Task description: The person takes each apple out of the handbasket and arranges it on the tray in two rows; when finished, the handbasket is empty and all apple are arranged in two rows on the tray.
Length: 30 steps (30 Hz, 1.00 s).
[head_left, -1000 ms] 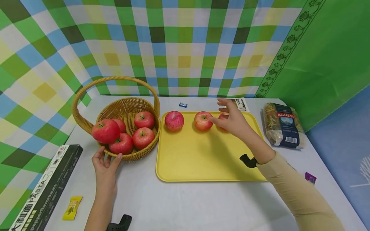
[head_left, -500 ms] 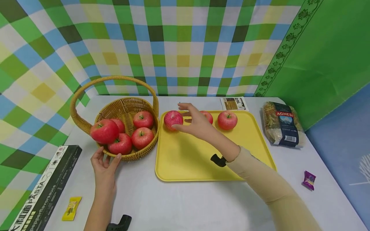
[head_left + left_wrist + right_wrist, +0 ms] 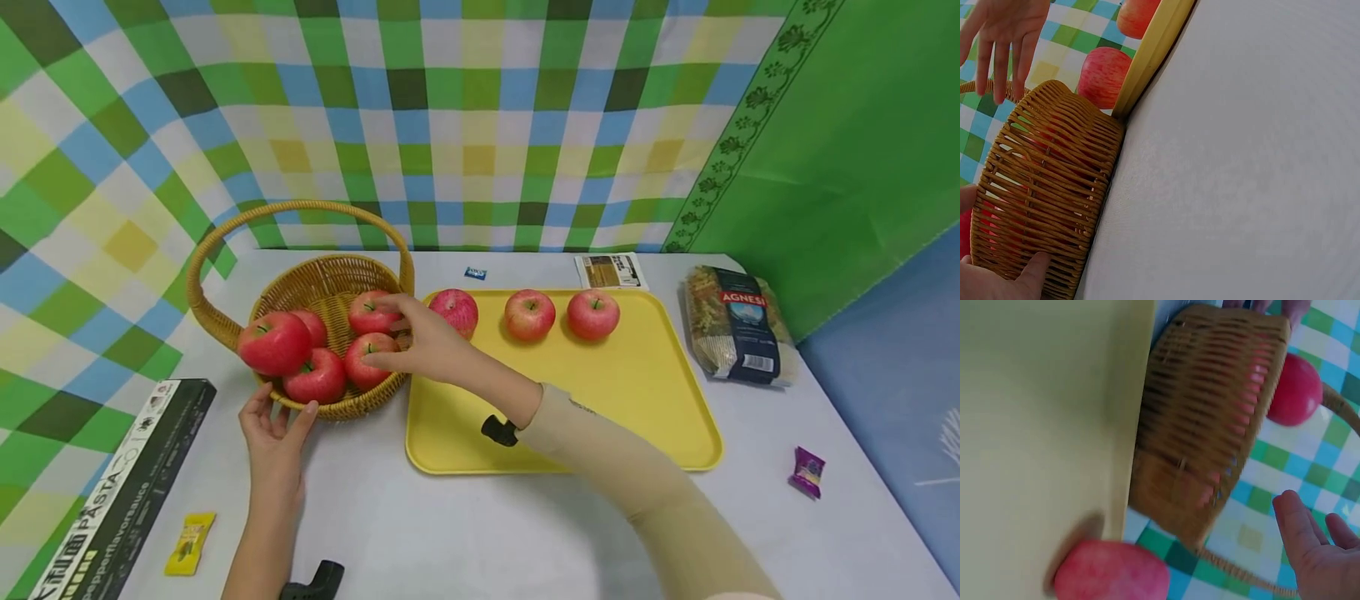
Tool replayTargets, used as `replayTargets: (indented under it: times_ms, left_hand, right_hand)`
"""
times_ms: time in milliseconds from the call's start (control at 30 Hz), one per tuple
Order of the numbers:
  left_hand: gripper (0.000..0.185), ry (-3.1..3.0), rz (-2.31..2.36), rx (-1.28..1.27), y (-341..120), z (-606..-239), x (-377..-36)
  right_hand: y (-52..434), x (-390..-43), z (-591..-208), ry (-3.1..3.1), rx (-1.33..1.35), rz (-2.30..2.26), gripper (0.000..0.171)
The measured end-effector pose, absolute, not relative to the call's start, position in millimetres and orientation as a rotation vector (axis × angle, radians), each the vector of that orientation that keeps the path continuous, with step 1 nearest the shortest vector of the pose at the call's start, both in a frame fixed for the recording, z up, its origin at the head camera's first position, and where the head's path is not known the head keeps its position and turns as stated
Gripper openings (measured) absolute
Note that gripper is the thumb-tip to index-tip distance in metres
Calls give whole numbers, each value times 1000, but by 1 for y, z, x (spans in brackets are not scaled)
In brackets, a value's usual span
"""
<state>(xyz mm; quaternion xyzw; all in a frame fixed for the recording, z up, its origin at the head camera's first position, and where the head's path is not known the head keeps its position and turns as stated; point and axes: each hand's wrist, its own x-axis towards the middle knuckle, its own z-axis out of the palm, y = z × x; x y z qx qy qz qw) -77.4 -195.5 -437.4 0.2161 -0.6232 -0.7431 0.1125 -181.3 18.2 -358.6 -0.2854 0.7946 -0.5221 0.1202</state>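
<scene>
A wicker basket (image 3: 330, 265) (image 3: 1047, 194) (image 3: 1210, 419) with several red apples stands left of a yellow tray (image 3: 637, 392). Three apples (image 3: 529, 314) sit in a row along the tray's far side. My right hand (image 3: 405, 337) (image 3: 1004, 37) (image 3: 1313, 556) hovers open over the basket's right side, fingers spread just above an apple (image 3: 366, 358); I cannot tell if it touches. My left hand (image 3: 273, 425) rests against the basket's near wall, thumb (image 3: 1032, 272) pressing the weave. A big apple (image 3: 273, 342) perches on the basket's left rim.
A pasta bag (image 3: 735, 325) lies right of the tray, a purple candy (image 3: 806, 471) nearer me. A black pasta box (image 3: 127, 483) and a yellow sachet (image 3: 189, 542) lie at the front left. A card (image 3: 609, 271) and blue packet (image 3: 474, 272) lie behind the tray.
My right hand has swept left from the tray's rightmost apple, past the others, to above the basket. The left hand stays on the basket.
</scene>
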Motion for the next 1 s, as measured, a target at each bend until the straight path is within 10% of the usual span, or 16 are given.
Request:
replayTargets:
  times_ms: [1000]
  left_hand:
    - [74,-1859,-2180,633,-196,-435,-77]
  right_hand:
    - [-107,-196,-370,2515,-858,-1265,82]
